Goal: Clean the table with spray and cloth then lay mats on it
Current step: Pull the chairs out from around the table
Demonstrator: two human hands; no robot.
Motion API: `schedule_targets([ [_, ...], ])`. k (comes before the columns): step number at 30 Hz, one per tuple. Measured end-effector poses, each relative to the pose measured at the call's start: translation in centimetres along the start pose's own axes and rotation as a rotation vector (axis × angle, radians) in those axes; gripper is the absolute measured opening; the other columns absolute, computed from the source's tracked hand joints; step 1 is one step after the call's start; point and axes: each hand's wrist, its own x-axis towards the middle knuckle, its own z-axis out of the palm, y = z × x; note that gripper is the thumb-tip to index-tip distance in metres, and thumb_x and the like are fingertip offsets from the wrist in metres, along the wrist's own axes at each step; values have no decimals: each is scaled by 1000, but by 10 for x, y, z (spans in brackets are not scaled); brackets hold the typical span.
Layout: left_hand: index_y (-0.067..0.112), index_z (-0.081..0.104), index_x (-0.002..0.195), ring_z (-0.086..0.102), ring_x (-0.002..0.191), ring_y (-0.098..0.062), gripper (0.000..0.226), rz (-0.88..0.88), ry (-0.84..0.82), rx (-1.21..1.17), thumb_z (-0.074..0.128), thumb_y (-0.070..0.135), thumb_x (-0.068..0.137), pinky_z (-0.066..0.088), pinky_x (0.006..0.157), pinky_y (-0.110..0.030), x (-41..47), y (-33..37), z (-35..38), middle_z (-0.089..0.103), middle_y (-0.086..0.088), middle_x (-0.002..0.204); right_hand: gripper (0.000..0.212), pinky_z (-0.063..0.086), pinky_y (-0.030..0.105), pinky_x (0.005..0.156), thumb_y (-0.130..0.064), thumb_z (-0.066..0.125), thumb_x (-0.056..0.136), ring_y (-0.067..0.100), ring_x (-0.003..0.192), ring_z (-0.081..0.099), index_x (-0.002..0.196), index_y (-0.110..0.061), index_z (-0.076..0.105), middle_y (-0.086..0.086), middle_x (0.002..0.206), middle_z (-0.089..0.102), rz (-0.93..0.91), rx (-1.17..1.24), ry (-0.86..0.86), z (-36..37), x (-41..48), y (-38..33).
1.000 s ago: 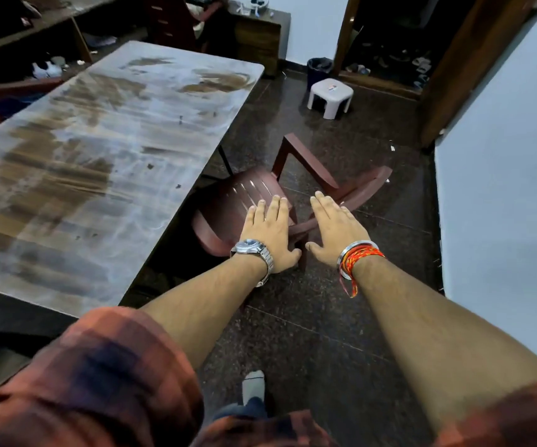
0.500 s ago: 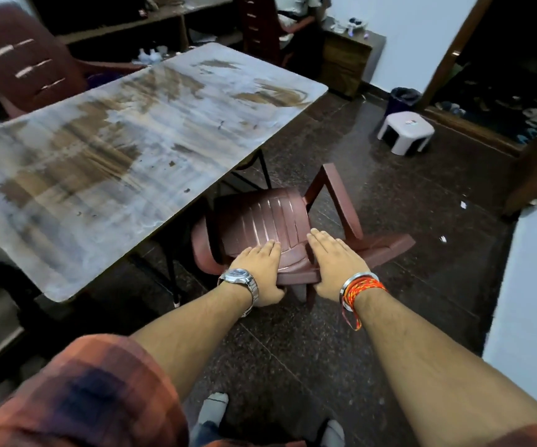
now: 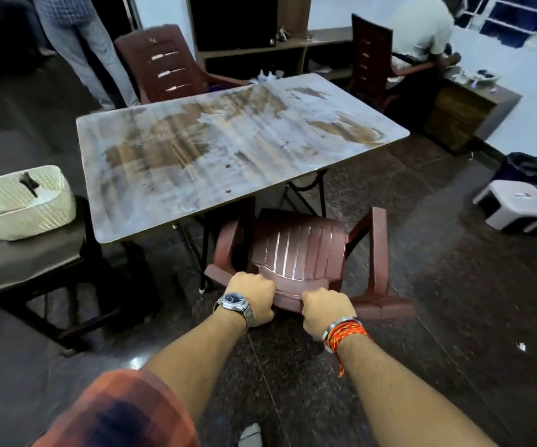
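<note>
The worn table (image 3: 228,150) with a patchy brown and grey top stands ahead of me. A maroon plastic chair (image 3: 302,250) sits at its near right edge, its seat partly under the top. My left hand (image 3: 254,296), with a wristwatch, is closed over the top of the chair's backrest. My right hand (image 3: 325,312), with a red thread band, grips the same backrest beside it. No spray, cloth or mats are in view.
A white woven basket (image 3: 25,201) rests on a dark bench at the left. A second maroon chair (image 3: 164,62) stands behind the table, with a standing person beside it. Another person sits at a desk far right. A white stool (image 3: 515,204) is on the floor.
My view has swung left and the whole table has come into sight. Both hands have gone from lying flat on the chair's backrest to curling closed around it.
</note>
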Motion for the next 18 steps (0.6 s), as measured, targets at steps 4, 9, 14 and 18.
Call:
schedule_targets([
  [4, 16, 68, 102, 69, 96, -32, 25, -41, -5, 21, 60, 30, 83, 48, 76, -34, 4, 6, 3, 71, -7, 105, 22, 47, 39, 80, -19, 47, 89, 34, 97, 61, 108, -14, 58, 11, 109, 64, -92, -13, 28, 2, 0, 9],
  [9, 14, 67, 105, 68, 98, -34, 26, -111, -29, 21, 58, 29, 85, 47, 76, -34, 5, 37, -2, 70, -10, 108, 20, 47, 39, 79, -18, 47, 88, 34, 97, 61, 105, -13, 56, 10, 109, 64, -215, -33, 32, 5, -6, 41],
  [14, 14, 68, 103, 68, 96, -34, 24, -174, -10, -36, 58, 28, 86, 48, 74, -35, 21, 108, -14, 70, -10, 107, 24, 45, 39, 79, -20, 46, 87, 34, 102, 60, 108, -15, 56, 9, 112, 64, -318, -104, 37, 10, -14, 119],
  [18, 13, 66, 106, 68, 101, -35, 27, -265, -26, -103, 58, 29, 86, 52, 81, -38, 36, 177, -16, 71, -11, 111, 24, 45, 38, 77, -19, 49, 84, 33, 102, 60, 106, -17, 56, 5, 111, 65, -421, -107, 14, 19, -21, 186],
])
